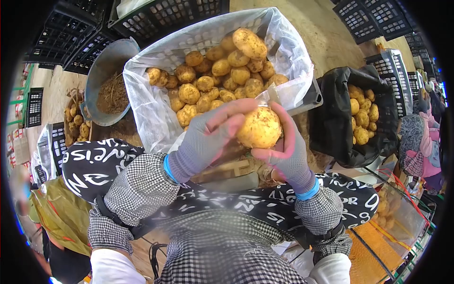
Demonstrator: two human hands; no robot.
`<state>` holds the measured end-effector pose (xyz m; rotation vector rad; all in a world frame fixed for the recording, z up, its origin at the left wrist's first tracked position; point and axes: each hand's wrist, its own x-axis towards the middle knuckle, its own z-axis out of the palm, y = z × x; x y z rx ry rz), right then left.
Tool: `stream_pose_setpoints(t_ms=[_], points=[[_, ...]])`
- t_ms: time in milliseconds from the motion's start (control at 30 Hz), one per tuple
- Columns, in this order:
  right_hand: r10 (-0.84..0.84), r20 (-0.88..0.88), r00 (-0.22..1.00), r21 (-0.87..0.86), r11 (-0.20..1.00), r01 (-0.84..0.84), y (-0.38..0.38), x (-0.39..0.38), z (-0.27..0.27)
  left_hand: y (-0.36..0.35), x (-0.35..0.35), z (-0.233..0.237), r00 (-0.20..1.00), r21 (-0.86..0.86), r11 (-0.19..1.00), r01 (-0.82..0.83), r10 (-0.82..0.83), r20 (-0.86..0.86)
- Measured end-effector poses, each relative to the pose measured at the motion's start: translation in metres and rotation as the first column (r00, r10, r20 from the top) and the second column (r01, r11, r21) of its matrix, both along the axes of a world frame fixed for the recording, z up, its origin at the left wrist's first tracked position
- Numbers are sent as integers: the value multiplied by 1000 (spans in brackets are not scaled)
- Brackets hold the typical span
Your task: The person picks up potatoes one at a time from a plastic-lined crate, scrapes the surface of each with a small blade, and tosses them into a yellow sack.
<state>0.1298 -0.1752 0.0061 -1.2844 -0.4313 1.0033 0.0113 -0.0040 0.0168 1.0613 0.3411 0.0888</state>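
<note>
A large pale-yellow potato [260, 128] with small brown specks is held up in front of my body, over the near edge of a crate. My right hand [289, 154], in a grey glove with pinkish fingers, curls round its right side, thumb below. From the left, my left hand [206, 131], gloved the same way, presses its fingers on the potato's upper left side. Just beyond lies a heap of potatoes [222, 71] in the crate lined with thin white sheeting [153, 106]. Part of the held potato is covered by my fingers.
Left of the crate stands a bluish tub [101, 68] with soil and dry scraps. Loose potatoes [77, 120] lie farther left. At right, a black-lined crate [333, 123] holds more potatoes. Black plastic crates [170, 21] stand behind. Other people [425, 142] are at the far right.
</note>
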Motion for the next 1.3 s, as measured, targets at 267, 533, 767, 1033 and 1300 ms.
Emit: stream_pose_setpoints(t_ms=[267,533,767,1033,1300], points=[[53,463,885,-89,996,-13,-6,1,-7,9,-2,0,999,116,993,22,-26,40],[157,742,652,-181,983,-31,-7,7,12,-3,2,0,992,194,973,129,-125,-31],[5,230,973,-45,999,6,-8,5,6,-7,-1,-9,995,731,681,-27,-54,86],[61,126,990,59,996,-69,-1,-5,4,-8,-3,0,993,852,515,-99,1,115],[-165,232,959,73,986,152,7,10,14,-1,-3,22,992,-98,989,-113,118,53]])
